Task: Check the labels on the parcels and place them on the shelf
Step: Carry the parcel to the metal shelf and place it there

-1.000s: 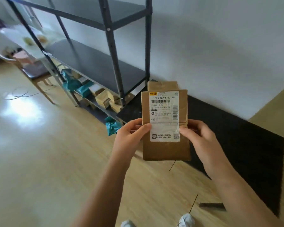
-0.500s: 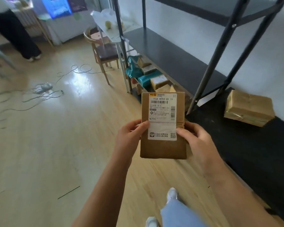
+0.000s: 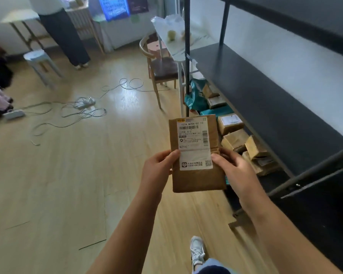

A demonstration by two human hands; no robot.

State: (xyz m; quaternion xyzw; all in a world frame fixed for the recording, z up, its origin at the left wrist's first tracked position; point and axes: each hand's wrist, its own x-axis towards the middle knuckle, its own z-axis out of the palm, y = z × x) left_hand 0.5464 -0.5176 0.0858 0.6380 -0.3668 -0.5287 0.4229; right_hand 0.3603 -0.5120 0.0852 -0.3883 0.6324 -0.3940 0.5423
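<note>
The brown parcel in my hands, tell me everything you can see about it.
The brown parcel is a flat, rectangular package wrapped in kraft-looking paper, held upright with its face toward the camera, over the wooden floor beside the dark shelf. A white shipping label covers most of its upper front, with barcodes, small print and "N294" legible. The wrapping looks creased near the right edge. The left hand and right hand pinch its sides, thumbs on the label.
</note>
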